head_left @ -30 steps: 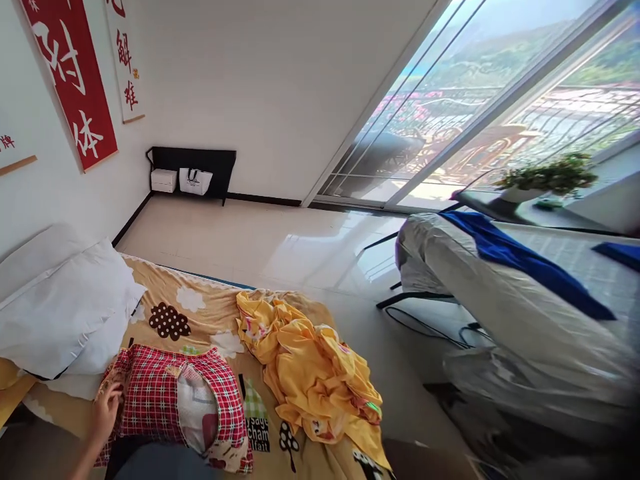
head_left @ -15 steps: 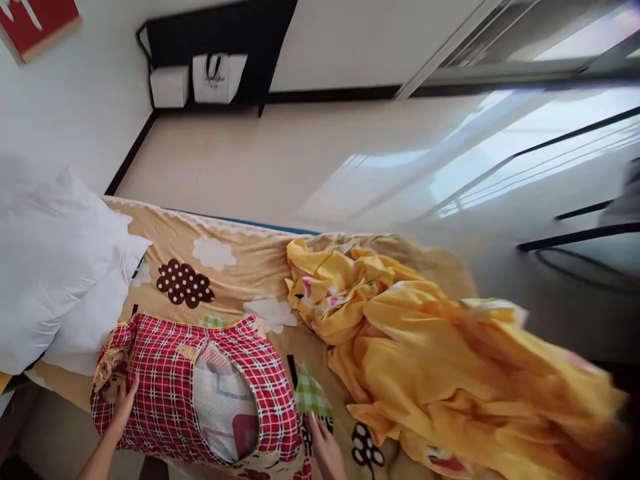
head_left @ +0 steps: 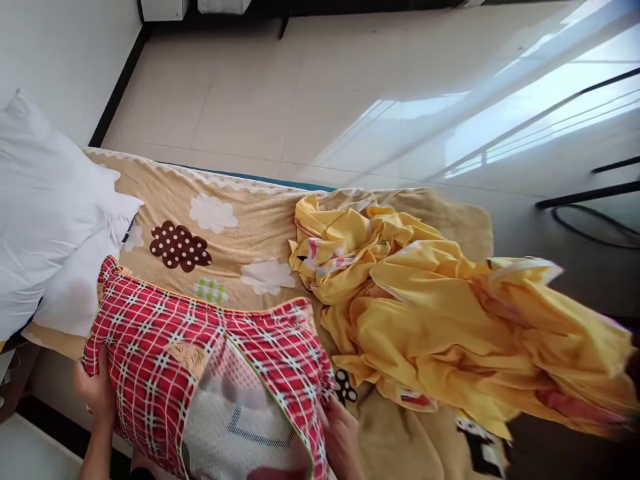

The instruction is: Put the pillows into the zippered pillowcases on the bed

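Observation:
A red plaid pillowcase (head_left: 145, 333) with a tan patch hangs at the near edge of the bed. Through its wide slit shows a pale patterned pillow (head_left: 235, 433). My left hand (head_left: 97, 387) is closed on the left side of the pillowcase, thumb on the front. On the opposite side, my right hand (head_left: 341, 430) grips the right edge, its fingertips partly hidden by the cloth. The bottom of the pillowcase runs out of view.
White pillows (head_left: 45, 220) lie at the left end of the bed, on a tan sheet (head_left: 240, 233) with cloud shapes. A crumpled yellow bedcover (head_left: 430, 320) covers the right part. Beyond is a shiny tiled floor (head_left: 240, 100); black metal legs (head_left: 590, 195) stand at right.
Both hands have taken hold of the pillowcase sides and lifted it nearer to me; the right hand was beside it before. My view has tilted down.

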`<state>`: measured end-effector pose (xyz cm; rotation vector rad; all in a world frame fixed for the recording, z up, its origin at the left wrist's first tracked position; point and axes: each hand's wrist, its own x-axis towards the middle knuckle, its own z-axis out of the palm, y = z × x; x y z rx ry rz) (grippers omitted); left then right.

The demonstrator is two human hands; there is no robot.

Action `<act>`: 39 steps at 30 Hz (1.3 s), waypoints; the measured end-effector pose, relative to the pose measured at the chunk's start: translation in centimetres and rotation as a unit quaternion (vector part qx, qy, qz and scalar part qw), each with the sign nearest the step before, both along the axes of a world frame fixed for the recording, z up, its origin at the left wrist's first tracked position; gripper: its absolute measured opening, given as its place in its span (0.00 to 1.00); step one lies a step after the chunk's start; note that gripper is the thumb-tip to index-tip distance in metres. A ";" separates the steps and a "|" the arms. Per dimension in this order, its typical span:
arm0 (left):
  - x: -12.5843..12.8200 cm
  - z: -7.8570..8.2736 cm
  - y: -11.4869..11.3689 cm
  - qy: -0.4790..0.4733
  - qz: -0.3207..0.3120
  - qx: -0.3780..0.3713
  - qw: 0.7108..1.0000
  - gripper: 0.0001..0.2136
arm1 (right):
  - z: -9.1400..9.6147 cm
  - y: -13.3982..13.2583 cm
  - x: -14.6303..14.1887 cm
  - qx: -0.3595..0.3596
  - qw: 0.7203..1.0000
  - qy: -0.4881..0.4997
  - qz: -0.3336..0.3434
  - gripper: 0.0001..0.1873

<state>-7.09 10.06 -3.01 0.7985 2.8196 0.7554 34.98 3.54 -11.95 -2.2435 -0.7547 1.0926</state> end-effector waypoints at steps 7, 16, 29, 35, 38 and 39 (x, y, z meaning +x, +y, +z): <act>3.3 -6.3 2.6 -0.024 -0.292 -0.057 0.954 0.22 | -5.0 -0.6 3.4 -0.085 0.983 -0.059 0.153 0.15; 14.0 -10.2 -2.5 -0.015 -0.515 -0.166 0.841 0.20 | -4.9 -1.9 -6.7 0.193 0.886 -0.226 0.356 0.21; 17.7 -9.7 2.9 0.004 -0.564 -0.379 0.734 0.16 | -7.7 1.9 -13.6 0.162 0.883 -0.196 0.394 0.15; 19.2 -6.2 1.6 -0.123 -0.594 -0.309 0.732 0.15 | -7.0 1.7 -13.2 0.255 0.894 -0.075 0.362 0.14; 20.8 -3.0 -0.1 -0.242 -0.580 -0.226 0.744 0.10 | -6.3 0.5 -13.4 0.288 0.904 0.011 0.316 0.17; 21.5 -2.0 -0.6 -0.276 -0.578 -0.209 0.739 0.08 | -6.0 -0.1 -13.4 0.290 0.911 0.036 0.292 0.18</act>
